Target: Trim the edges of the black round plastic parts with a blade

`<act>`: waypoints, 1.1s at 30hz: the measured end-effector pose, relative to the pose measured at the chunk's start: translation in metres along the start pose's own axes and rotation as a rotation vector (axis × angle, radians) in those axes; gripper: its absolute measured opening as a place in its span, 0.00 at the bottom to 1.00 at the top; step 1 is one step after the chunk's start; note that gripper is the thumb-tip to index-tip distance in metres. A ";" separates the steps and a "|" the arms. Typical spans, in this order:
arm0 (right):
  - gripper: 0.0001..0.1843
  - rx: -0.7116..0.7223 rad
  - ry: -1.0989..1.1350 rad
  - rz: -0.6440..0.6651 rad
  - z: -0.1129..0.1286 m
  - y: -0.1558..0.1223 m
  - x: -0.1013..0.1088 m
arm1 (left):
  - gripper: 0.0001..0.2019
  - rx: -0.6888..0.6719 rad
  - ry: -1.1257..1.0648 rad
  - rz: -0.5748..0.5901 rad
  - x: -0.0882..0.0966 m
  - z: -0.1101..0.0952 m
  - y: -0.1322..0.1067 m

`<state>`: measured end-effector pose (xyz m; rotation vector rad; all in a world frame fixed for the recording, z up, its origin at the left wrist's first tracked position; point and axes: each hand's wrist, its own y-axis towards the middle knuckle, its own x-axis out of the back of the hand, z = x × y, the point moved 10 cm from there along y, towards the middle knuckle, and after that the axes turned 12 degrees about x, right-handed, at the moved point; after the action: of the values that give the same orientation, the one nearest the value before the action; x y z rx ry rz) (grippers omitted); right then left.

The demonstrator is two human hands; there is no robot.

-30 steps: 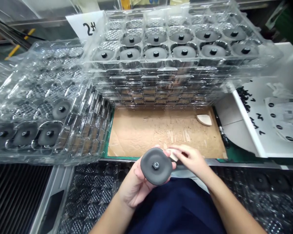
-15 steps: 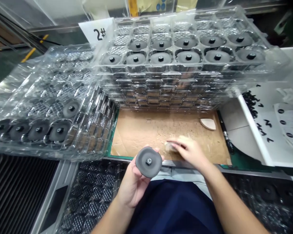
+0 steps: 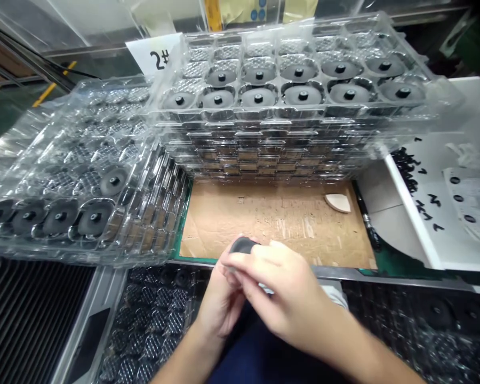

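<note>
A dark grey rounded disc (image 3: 242, 245) is in my left hand (image 3: 219, 298), which is closed around its edge near the front of the cardboard (image 3: 264, 213). The disc is tipped, so only its upper part shows. My right hand (image 3: 290, 290) lies over the disc, thumb and fingers pinched together at its near side. Whatever those right fingers hold is hidden. Similar discs with a black centre stub sit in a clear plastic tray (image 3: 240, 112) on the stack ahead.
To the left, another stack of clear trays (image 3: 76, 248) holds several discs. A pale wedge-shaped piece (image 3: 338, 202) lies on the cardboard. A pen-like black tool (image 3: 370, 226) rests at its right edge. The white bin (image 3: 414, 213) contains small black parts. A "2#" paper sign (image 3: 156, 53) stands behind.
My right hand has left the cardboard, where it was at a small whitish thing, and come over to the disc. The disc has tilted from facing up toward me.
</note>
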<state>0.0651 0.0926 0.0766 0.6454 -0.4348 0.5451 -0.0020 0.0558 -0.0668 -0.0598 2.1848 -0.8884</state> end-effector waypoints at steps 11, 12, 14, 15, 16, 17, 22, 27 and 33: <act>0.19 -0.615 -0.188 -0.304 -0.169 -0.132 0.003 | 0.24 0.015 -0.258 0.263 -0.020 -0.007 -0.016; 0.21 -0.615 -0.210 -0.328 -0.167 -0.136 0.002 | 0.24 0.035 -0.268 0.297 -0.024 -0.006 -0.017; 0.22 -0.601 -0.228 -0.369 -0.156 -0.136 0.001 | 0.23 0.079 -0.273 0.355 -0.029 -0.003 -0.018; 0.21 -0.587 -0.226 -0.380 -0.148 -0.132 0.001 | 0.23 0.094 -0.270 0.377 -0.030 -0.001 -0.019; 0.20 -0.568 -0.218 -0.382 -0.139 -0.126 0.002 | 0.24 0.097 -0.261 0.391 -0.029 0.000 -0.020; 0.19 -0.546 -0.204 -0.376 -0.130 -0.119 0.001 | 0.24 0.078 -0.243 0.397 -0.027 -0.001 -0.020; 0.13 -0.451 -0.117 -0.250 -0.101 -0.089 -0.016 | 0.32 -0.364 0.334 0.260 -0.007 -0.028 -0.031; 0.12 -0.385 -0.108 -0.173 -0.085 -0.083 -0.032 | 0.53 -0.767 1.030 0.056 0.004 -0.043 -0.051; 0.18 -0.185 -0.137 0.012 -0.055 -0.061 -0.052 | 0.49 -0.716 0.958 -0.034 0.038 -0.052 -0.055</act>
<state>0.0728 0.0707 -0.0174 0.5041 -0.6106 0.4671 -0.0761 0.0327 -0.0331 -0.0154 3.3098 -0.0531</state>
